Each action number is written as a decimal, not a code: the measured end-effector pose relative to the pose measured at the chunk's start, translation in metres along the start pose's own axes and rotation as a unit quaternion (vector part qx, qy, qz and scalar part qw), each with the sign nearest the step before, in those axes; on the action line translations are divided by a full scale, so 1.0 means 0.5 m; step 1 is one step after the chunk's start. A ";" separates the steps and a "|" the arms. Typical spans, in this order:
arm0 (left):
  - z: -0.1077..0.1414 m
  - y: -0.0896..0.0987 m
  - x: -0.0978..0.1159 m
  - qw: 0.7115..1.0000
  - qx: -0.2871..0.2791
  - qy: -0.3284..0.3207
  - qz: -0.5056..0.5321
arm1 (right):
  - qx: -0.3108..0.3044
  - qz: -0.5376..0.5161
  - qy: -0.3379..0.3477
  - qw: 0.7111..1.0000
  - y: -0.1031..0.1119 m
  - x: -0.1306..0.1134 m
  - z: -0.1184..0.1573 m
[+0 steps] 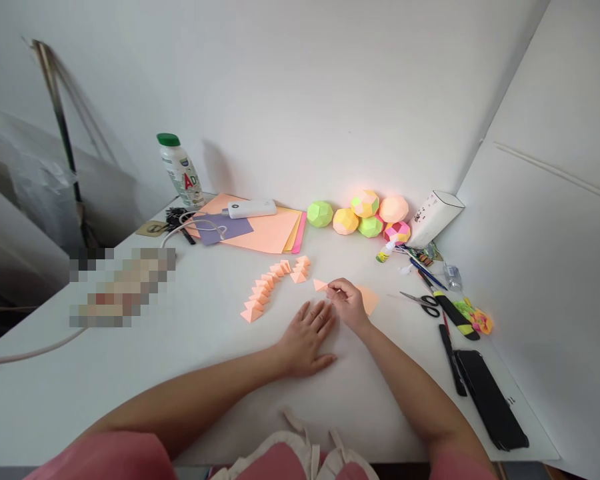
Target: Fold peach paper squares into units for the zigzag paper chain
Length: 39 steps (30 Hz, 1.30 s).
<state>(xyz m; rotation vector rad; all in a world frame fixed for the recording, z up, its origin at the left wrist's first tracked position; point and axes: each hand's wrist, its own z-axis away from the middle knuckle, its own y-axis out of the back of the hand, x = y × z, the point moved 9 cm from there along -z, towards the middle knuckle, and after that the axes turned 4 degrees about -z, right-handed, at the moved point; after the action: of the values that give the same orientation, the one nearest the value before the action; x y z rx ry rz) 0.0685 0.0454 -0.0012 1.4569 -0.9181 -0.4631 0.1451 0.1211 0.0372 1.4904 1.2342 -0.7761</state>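
My right hand [349, 303] pinches a small folded peach paper piece [321, 285] between thumb and fingertips, just above the white table. Flat on the tabletop, fingers stretched out, lies my left hand [309, 339], close below the right one. A curved row of folded peach paper pieces [261, 292] runs along the table to the left. Between that row and my right hand stands a shorter row of the same pieces [301, 269]. Partly hidden behind my right hand is a flat peach sheet [369, 300].
Paper balls [345, 221] sit by the wall. Coloured sheets [265, 233] lie under a white power bank [253, 209], near a bottle [181, 172]. Scissors [423, 303], a cutter [455, 315], a glue bottle [385, 251] and a black phone [491, 399] lie at right.
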 end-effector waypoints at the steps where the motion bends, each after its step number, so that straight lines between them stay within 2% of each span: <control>1: 0.001 -0.004 0.003 1.000 -0.015 -0.008 -0.009 | -0.014 0.019 -0.004 1.000 -0.013 0.002 -0.007; 5: 0.000 -0.001 0.002 1.000 -0.027 -0.007 -0.005 | -0.084 0.085 -0.020 0.993 -0.078 0.027 -0.044; 9: -0.004 0.006 0.007 1.000 -0.021 -0.019 0.001 | -0.096 0.138 -0.030 0.985 -0.109 0.051 -0.077; 14: -0.010 0.008 0.007 1.000 -0.020 -0.016 -0.002 | -0.083 0.162 -0.039 0.983 -0.113 0.060 -0.091; 22: -0.014 0.008 0.014 0.999 -0.016 -0.029 -0.020 | -0.062 0.197 -0.104 0.973 -0.108 0.074 -0.096; 27: -0.028 -0.021 0.007 0.996 -0.086 -0.008 -0.016 | -0.049 0.140 -0.125 0.981 -0.100 0.084 -0.089; 30: -0.037 -0.037 -0.002 0.988 -0.152 0.024 0.005 | -0.039 0.086 -0.102 0.990 -0.076 0.070 -0.075; 33: -0.039 -0.034 -0.001 0.986 -0.162 0.029 0.012 | 0.003 0.133 0.007 0.991 -0.014 0.019 -0.053; 36: -0.034 -0.023 0.001 0.993 -0.113 0.022 0.000 | 0.059 0.265 0.071 0.960 0.065 -0.006 -0.012; 39: -0.028 -0.015 0.004 0.999 -0.050 0.006 -0.013 | 0.077 0.351 0.036 0.932 0.128 0.029 0.030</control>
<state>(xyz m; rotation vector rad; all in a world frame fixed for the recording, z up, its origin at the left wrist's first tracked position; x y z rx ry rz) 0.0822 0.0518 -0.0059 1.3802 -0.8556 -0.5130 0.2117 0.1131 0.0384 1.9331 0.6079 -0.3356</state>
